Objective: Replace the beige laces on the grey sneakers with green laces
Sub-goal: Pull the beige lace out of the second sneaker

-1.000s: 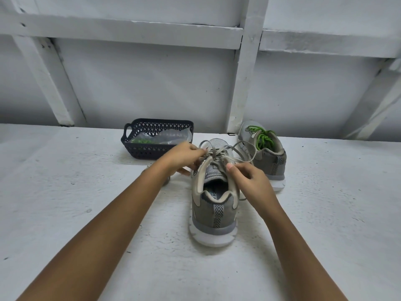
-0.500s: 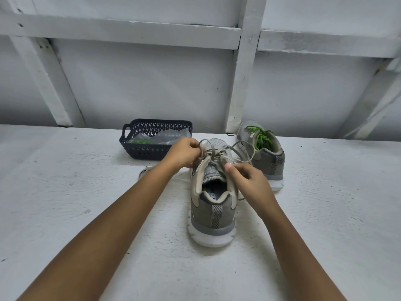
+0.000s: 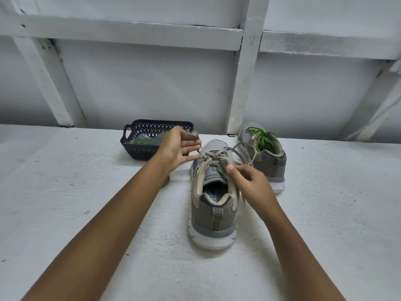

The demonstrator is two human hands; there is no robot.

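Beige lace (image 3: 217,154) crosses the near sneaker (image 3: 213,213) at frame centre; the right hand (image 3: 249,181) pinches it by the eyelets, likely to steady the pull; the left hand (image 3: 180,146), fingers spread and blurred, meets a loose strand, grip unclear; the far sneaker (image 3: 271,166), right of centre, already wears green.

Left forearm (image 3: 112,213), lower left of frame: bare from frame edge to wrist. Right forearm (image 3: 293,240), lower right: bare likewise. Left grip (image 3: 178,148), right grip (image 3: 249,181), centre frame: bare, slender fingers; right thumbnail short.
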